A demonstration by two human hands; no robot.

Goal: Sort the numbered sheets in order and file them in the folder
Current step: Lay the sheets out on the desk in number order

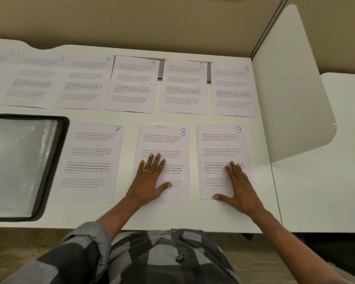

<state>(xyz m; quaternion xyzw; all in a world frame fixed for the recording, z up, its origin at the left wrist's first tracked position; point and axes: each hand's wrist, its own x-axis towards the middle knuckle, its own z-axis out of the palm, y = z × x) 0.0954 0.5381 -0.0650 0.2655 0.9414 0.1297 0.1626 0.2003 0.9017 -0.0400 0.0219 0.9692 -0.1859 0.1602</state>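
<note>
Nine numbered sheets (183, 87) lie face-up beyond and right of the open folder (19, 165), long axes pointing away from the person; left hand (150, 181), flat and spread, presses sheet 8 (164, 144), nearer the folder, right hand (240, 185) likewise presses sheet 9 (219, 144), farther right.
</note>
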